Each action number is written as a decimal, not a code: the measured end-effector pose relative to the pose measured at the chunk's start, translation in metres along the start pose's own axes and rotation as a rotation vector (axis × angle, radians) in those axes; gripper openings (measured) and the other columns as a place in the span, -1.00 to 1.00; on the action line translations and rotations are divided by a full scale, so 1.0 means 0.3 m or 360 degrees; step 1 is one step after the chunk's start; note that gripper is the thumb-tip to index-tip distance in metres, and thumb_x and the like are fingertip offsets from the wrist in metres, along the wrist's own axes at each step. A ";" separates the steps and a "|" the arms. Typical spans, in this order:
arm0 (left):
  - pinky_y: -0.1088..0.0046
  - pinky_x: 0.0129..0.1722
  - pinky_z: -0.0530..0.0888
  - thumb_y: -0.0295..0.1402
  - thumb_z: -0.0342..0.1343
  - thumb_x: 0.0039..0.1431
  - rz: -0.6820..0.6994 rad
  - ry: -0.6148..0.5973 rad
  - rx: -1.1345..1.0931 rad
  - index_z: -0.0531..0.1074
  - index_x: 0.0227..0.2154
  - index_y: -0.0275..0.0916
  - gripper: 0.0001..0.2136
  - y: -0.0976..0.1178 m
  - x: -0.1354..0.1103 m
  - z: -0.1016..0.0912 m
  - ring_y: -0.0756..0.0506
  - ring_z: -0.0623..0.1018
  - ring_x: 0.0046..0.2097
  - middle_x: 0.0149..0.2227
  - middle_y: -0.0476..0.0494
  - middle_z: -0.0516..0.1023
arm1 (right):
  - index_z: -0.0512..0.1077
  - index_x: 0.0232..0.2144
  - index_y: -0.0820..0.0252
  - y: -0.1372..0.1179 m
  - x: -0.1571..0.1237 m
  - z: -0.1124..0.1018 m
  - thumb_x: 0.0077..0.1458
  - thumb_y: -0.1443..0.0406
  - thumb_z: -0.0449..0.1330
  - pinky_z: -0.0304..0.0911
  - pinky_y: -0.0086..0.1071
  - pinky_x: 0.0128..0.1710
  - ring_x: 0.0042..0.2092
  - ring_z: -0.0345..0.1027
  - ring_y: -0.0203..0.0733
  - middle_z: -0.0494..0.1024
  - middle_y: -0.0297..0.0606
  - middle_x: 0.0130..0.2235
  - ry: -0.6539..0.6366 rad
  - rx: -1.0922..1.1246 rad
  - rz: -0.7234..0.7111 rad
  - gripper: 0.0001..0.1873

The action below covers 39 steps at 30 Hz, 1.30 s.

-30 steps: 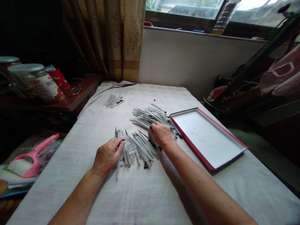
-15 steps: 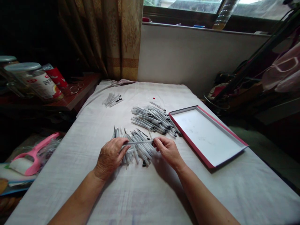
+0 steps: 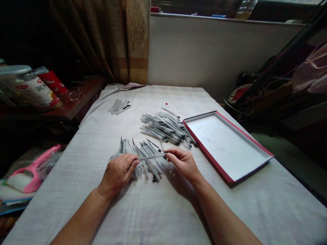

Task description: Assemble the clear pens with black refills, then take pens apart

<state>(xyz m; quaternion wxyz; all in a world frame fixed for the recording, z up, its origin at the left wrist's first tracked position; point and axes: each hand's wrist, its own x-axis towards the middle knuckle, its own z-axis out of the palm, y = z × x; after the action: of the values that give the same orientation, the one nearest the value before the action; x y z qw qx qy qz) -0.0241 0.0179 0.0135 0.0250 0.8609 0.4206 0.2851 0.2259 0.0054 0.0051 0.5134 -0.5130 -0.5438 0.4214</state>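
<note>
Between my two hands a slim translucent pen [image 3: 152, 157] is stretched level, one end in each. My left hand [image 3: 122, 170] pinches its left end between thumb and fingers. At the other end, the thumb and fingertips of my right hand [image 3: 182, 162] are closed on the pen; they cover its tip. Just beneath and behind lies a loose pile of pen parts [image 3: 150, 149], clear tubes and dark-tipped pieces. Farther back is a heap of pens [image 3: 166, 127] with black ends, pointing mostly to the right.
A shallow red-edged box lid [image 3: 217, 146] lies right of the heap. A small bunch of clear tubes [image 3: 118, 106] with black pieces rests at the far left, and a red cap [image 3: 166, 103] at the back. A pink tape dispenser [image 3: 35, 170] and a jar [image 3: 28, 88] stand off the left side.
The camera view has tilted down and shifted slightly. Both hands keep the pen between them, and the right hand's fingers have moved a little at its end.
</note>
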 end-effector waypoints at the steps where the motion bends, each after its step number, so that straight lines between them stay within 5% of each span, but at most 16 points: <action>1: 0.43 -0.31 0.47 -0.17 -0.17 0.37 0.0005 0.0007 0.0013 0.47 -0.32 -0.21 -0.65 -0.001 0.001 -0.002 -0.08 0.57 -0.34 -0.39 -0.10 0.59 | 0.60 -0.35 0.17 0.002 0.000 -0.001 -0.01 0.15 0.28 0.32 -0.35 -0.39 -0.41 0.40 -0.22 0.58 -0.25 -0.44 -0.0003 0.0020 -0.0026 -0.77; 5: 0.43 -0.34 0.44 -0.16 -0.18 0.37 -0.0014 0.0028 0.0055 0.47 -0.33 -0.20 -0.63 0.000 0.003 -0.008 -0.08 0.56 -0.36 -0.41 -0.09 0.57 | 0.60 -0.34 0.15 0.007 0.000 -0.001 -0.03 0.18 0.30 0.36 -0.30 -0.26 -0.25 0.46 -0.13 0.62 -0.18 -0.30 -0.0024 0.0048 -0.0091 -0.79; 14: 0.44 -0.32 0.44 -0.17 -0.15 0.37 0.0047 0.0041 0.0044 0.47 -0.32 -0.22 -0.66 0.002 0.003 -0.007 -0.07 0.56 -0.36 -0.40 -0.10 0.58 | 0.51 -0.56 0.22 -0.007 -0.006 0.001 0.08 0.08 0.18 0.21 -0.45 -0.53 -0.55 0.25 -0.33 0.51 -0.28 -0.56 -0.0099 -0.0062 0.0129 -0.64; 18: 0.44 -0.33 0.44 -0.19 -0.16 0.38 0.0067 0.0022 0.0063 0.46 -0.32 -0.23 -0.66 -0.002 0.002 -0.008 -0.07 0.56 -0.36 -0.40 -0.09 0.58 | 0.58 -0.41 0.21 -0.009 -0.004 -0.003 -0.01 0.16 0.25 0.28 -0.41 -0.46 -0.48 0.34 -0.28 0.56 -0.27 -0.49 -0.0081 0.0026 0.0068 -0.77; 23: 0.44 -0.33 0.44 -0.18 -0.18 0.38 0.0034 -0.0017 0.0021 0.46 -0.33 -0.23 -0.64 -0.004 0.003 -0.011 -0.07 0.56 -0.36 -0.40 -0.09 0.58 | 0.57 -0.23 0.19 -0.007 -0.005 -0.001 -0.01 0.15 0.28 0.33 -0.39 -0.40 -0.40 0.41 -0.26 0.62 -0.20 -0.32 -0.0094 0.0116 0.0056 -0.69; 30: 0.44 -0.33 0.43 -0.18 -0.17 0.38 0.0080 -0.0001 0.0038 0.46 -0.32 -0.23 -0.65 -0.005 0.003 -0.008 -0.07 0.56 -0.36 -0.40 -0.08 0.58 | 0.47 -0.56 0.22 -0.019 -0.005 0.000 0.05 0.04 0.21 0.16 -0.47 -0.57 -0.58 0.23 -0.36 0.50 -0.29 -0.57 -0.0106 0.0037 0.0205 -0.63; 39: 0.44 -0.34 0.43 -0.21 -0.15 0.38 0.0119 0.0020 0.0064 0.44 -0.33 -0.25 -0.67 -0.004 0.006 -0.011 -0.07 0.55 -0.37 -0.40 -0.08 0.57 | 0.53 -0.33 0.20 -0.016 -0.001 0.003 -0.09 0.07 0.32 0.27 -0.45 -0.48 -0.47 0.35 -0.30 0.56 -0.29 -0.45 -0.0097 0.0255 0.0244 -0.65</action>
<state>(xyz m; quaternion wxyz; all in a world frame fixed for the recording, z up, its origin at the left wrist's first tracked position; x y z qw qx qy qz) -0.0257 0.0193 0.0168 -0.0055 0.8745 0.3940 0.2828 0.2245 0.0045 0.0097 0.5023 -0.4972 -0.4830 0.5169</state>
